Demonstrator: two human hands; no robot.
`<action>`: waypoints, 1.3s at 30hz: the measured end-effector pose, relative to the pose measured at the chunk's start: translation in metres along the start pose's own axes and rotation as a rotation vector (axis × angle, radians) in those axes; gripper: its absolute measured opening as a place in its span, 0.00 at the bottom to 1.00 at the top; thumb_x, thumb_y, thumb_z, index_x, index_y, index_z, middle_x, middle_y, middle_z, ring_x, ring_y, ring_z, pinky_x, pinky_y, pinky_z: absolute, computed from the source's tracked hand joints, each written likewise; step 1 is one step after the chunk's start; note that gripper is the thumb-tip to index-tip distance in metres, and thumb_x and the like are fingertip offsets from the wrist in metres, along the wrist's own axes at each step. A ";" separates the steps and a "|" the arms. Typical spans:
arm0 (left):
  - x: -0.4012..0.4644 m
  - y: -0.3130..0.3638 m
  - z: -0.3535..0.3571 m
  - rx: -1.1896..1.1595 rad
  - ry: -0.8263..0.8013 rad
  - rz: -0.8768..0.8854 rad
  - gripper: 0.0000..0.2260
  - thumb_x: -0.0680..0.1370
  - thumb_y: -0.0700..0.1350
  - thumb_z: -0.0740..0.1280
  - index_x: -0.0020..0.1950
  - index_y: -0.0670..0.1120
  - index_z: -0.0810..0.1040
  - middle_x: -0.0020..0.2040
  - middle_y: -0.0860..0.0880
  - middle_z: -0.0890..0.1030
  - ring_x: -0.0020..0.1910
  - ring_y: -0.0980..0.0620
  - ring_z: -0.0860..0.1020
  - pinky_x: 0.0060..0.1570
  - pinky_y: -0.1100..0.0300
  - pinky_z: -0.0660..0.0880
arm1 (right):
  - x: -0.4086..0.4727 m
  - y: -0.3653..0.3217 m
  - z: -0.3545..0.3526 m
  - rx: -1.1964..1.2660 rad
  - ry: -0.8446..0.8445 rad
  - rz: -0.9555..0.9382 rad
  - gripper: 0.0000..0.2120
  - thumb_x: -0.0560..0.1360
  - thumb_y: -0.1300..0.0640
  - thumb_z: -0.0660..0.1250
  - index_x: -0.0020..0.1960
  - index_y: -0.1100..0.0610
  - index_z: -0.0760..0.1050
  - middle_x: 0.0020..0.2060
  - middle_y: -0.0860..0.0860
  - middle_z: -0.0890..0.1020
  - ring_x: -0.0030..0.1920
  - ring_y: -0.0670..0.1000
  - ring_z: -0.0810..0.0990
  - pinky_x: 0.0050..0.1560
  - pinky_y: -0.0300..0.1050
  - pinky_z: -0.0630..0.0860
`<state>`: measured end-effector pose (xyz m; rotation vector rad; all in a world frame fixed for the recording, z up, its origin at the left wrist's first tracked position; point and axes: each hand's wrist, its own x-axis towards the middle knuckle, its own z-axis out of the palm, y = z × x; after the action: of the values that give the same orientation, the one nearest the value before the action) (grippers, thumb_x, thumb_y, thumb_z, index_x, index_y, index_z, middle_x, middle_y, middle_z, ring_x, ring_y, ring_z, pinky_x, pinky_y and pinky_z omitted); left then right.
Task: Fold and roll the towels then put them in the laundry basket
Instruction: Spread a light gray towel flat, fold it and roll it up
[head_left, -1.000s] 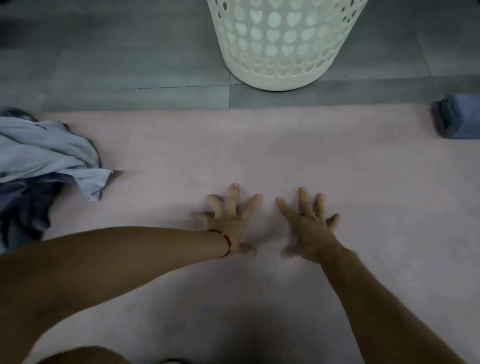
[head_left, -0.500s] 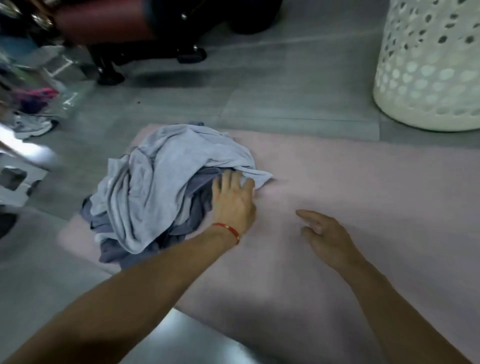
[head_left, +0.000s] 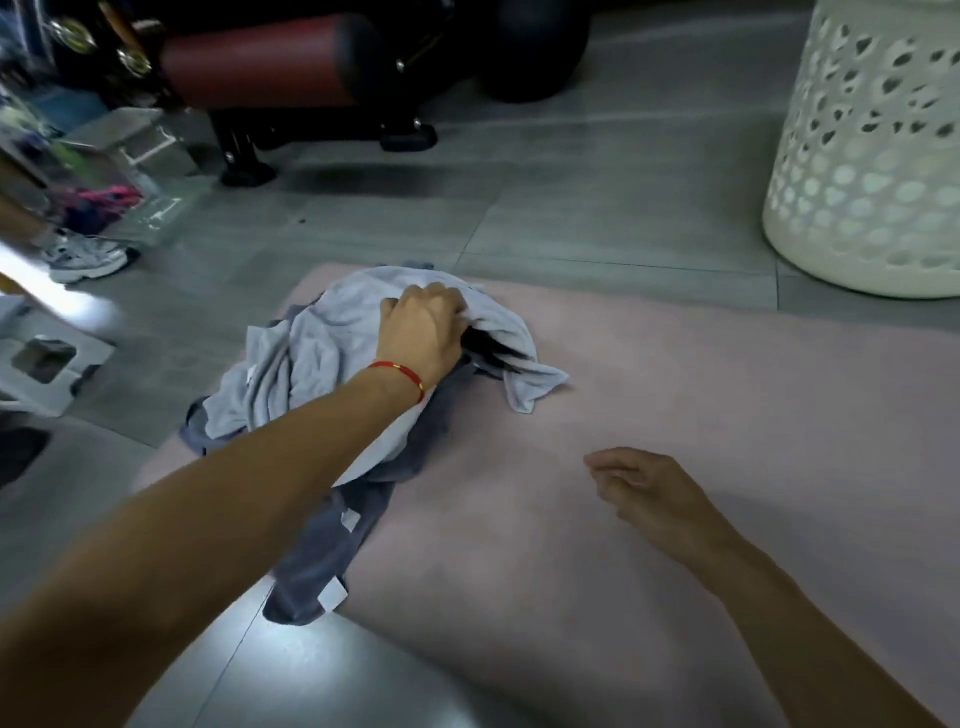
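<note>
At the far left, a grey-and-white sneaker (head_left: 85, 257) stands on the grey tiled floor (head_left: 545, 208), with blurred clutter behind it. Further in, a dark red padded bench (head_left: 270, 60) on black legs sits at the back. On the left end of the pink mat (head_left: 675, 467) lies a heap of towels: a light blue towel (head_left: 311, 353) crumpled on top and a dark grey towel (head_left: 332, 551) under it, trailing off the mat's near edge onto the floor. Small white tags show on the dark towel, but no writing on them can be read. The left hand (head_left: 423, 332), with a red string bracelet (head_left: 400, 376) at the wrist, has its fingers curled into the light blue towel, gripping a bunch of it at the top of the heap. The right hand (head_left: 654, 493) hovers over the bare mat with fingers relaxed and loose, holding nothing. At the far right, the white perforated laundry basket (head_left: 872, 156) stands on the floor just beyond the mat.
</note>
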<state>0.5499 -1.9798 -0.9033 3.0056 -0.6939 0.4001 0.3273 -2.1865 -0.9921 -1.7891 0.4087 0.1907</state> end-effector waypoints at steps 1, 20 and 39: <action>-0.007 0.016 -0.007 -0.050 0.037 0.054 0.06 0.78 0.46 0.64 0.50 0.47 0.81 0.49 0.47 0.81 0.49 0.41 0.78 0.46 0.49 0.71 | 0.001 -0.006 0.001 0.110 0.030 0.020 0.09 0.81 0.56 0.67 0.58 0.45 0.81 0.53 0.49 0.85 0.54 0.49 0.84 0.58 0.47 0.79; -0.127 0.291 -0.007 -0.660 -0.253 0.400 0.04 0.79 0.46 0.67 0.51 0.47 0.81 0.46 0.48 0.82 0.48 0.45 0.79 0.51 0.48 0.72 | -0.034 -0.042 -0.238 -0.683 0.247 -0.097 0.16 0.76 0.60 0.72 0.63 0.54 0.80 0.53 0.48 0.82 0.49 0.48 0.79 0.52 0.43 0.75; -0.024 0.379 0.057 0.040 -0.702 0.649 0.21 0.78 0.52 0.65 0.70 0.47 0.72 0.66 0.42 0.75 0.63 0.40 0.73 0.62 0.47 0.73 | -0.167 0.151 -0.289 -1.204 0.022 0.242 0.18 0.83 0.45 0.56 0.67 0.55 0.66 0.58 0.55 0.79 0.56 0.59 0.81 0.52 0.49 0.75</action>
<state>0.3777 -2.3158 -0.9753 2.8341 -1.7115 -0.6923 0.0922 -2.4675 -0.9978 -2.9113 0.5854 0.6952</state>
